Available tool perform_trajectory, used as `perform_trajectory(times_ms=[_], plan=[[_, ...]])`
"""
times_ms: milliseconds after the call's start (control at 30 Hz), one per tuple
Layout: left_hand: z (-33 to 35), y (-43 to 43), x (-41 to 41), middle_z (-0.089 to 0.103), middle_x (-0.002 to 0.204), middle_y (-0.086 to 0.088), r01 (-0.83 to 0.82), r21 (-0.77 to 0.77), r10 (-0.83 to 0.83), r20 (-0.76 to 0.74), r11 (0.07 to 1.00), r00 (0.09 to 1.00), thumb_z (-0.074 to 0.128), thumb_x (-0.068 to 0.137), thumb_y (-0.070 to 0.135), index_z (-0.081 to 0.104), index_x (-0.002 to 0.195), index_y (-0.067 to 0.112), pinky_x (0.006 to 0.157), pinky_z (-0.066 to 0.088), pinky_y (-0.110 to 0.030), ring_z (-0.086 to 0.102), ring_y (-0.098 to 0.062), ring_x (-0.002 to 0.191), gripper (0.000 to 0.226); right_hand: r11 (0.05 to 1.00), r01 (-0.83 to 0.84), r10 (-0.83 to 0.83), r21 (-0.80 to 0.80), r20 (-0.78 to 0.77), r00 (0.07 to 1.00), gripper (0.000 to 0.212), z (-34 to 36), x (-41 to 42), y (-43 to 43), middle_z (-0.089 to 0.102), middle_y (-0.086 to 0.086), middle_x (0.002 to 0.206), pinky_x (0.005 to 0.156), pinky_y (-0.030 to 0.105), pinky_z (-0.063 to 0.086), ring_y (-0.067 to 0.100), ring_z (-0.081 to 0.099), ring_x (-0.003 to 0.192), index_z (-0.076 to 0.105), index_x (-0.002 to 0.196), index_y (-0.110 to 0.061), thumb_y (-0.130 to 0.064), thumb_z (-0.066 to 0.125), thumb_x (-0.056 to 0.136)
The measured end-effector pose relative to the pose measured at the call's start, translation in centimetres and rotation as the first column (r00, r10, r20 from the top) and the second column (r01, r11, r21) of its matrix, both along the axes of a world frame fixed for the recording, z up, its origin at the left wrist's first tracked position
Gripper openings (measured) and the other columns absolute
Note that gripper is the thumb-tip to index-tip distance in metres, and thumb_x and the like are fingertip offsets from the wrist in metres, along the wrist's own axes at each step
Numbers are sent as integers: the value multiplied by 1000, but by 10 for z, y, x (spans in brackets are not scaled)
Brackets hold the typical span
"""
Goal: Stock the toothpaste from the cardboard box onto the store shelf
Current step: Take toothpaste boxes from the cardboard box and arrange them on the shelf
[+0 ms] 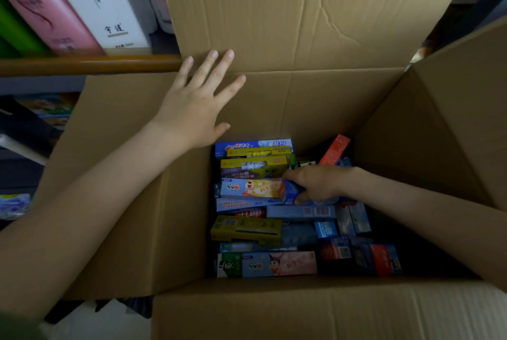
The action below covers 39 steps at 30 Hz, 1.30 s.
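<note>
Grip of right hand curled round blue toothpaste box, left hand splayed against cardboard box

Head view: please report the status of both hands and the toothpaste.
Left hand open, flat on box. Right hand grips blue pack inside box. Nothing above it.

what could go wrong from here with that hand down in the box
1. The right hand grips a blue toothpaste box lying among closely packed ones; lifting it may drag the yellow cartoon box beside it out of place.
2. The red box leans on end near the wrist and might topple.
3. The left hand only presses flat on the cardboard box; its tall flap could fold in.
</note>
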<state>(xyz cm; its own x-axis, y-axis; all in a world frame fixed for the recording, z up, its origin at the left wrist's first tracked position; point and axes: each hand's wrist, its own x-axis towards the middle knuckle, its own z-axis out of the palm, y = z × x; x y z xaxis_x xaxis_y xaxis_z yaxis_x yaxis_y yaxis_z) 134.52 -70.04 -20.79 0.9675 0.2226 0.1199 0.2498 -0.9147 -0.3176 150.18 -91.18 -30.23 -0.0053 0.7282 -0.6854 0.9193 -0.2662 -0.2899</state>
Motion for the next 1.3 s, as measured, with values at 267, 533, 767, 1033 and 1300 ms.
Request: perform_trajectory(times_ms=[267, 533, 767, 1033, 1300], plan=[[1, -5, -18, -5, 162, -12, 18, -62, -17, 5, 998, 1000, 65, 85, 44, 12, 155, 25, 117, 3, -52, -1, -32, 149, 89, 996, -76, 73, 46, 61, 995, 54, 0, -2, 5, 52, 9, 128, 88, 38, 47, 26, 53, 111, 37, 136, -16, -28, 63, 90], [3, -2, -12, -14, 161, -12, 24, -248, -25, -2, 969, 1000, 49, 82, 69, 14, 154, 30, 114, -8, -57, -15, -31, 147, 89, 921, 353, -290, 165, -314, 904, 39, 42, 13, 1, 59, -8, 103, 67, 10, 46, 5, 58, 85, 48, 120, -23, -21, 69, 87], [11, 1, -16, -15, 161, -8, 44, -482, -39, 20, 875, 999, 27, 69, 88, 40, 145, 33, 116, -14, -50, -23, -24, 145, 94, 477, 865, -434, 156, -814, 386, 36, 78, 16, 0, 62, 8, 103, 80, 40, 56, 19, 65, 91, 52, 121, -16, -3, 61, 89], [17, -4, -20, -6, 162, -4, 57, -615, 6, 101, 786, 995, 11, 61, 98, 45, 140, 37, 115, -18, -42, -21, -20, 146, 106, 255, 965, -287, 57, -949, 132, 44, 133, -13, -15, 66, -1, 88, 85, 42, 55, 18, 66, 81, 51, 129, -24, -3, 57, 91], [57, -47, -60, 57, 131, 11, 141, -964, 123, 172, 225, 977, 43, 59, 95, 52, 114, 50, 102, 40, -27, 50, 0, 121, 72, -16, 985, -168, -170, -971, -170, 20, 176, -44, -40, 71, 8, 87, 62, 32, 59, 18, 71, 72, 58, 110, -11, -16, 61, 91]])
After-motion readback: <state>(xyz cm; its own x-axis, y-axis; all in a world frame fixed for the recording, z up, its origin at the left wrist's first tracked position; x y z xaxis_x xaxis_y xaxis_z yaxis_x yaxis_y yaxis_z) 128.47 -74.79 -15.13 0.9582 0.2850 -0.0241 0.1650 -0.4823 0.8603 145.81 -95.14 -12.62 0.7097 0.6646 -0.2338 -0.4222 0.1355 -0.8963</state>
